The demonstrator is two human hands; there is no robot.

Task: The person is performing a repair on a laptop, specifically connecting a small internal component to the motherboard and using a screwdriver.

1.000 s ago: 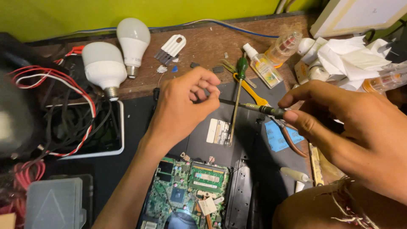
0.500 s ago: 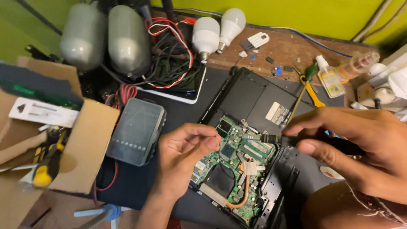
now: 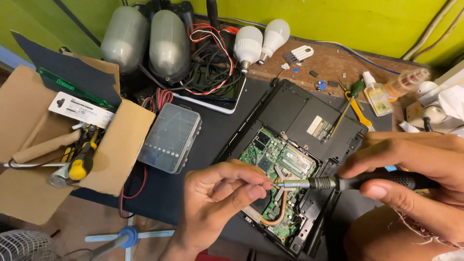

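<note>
Screwdriver (image 3: pixel 357 182) horiz., tip pointing left

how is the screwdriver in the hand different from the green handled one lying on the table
The black screwdriver is gripped in the right hand, held level above the open laptop, its tip pinched by the left hand. The green-handled screwdriver lies untouched, slanted across the laptop's far corner and the table. The held one has a dark textured grip and a silver collar; the other has a green handle and a thin plain shaft. Both are slim.
</note>
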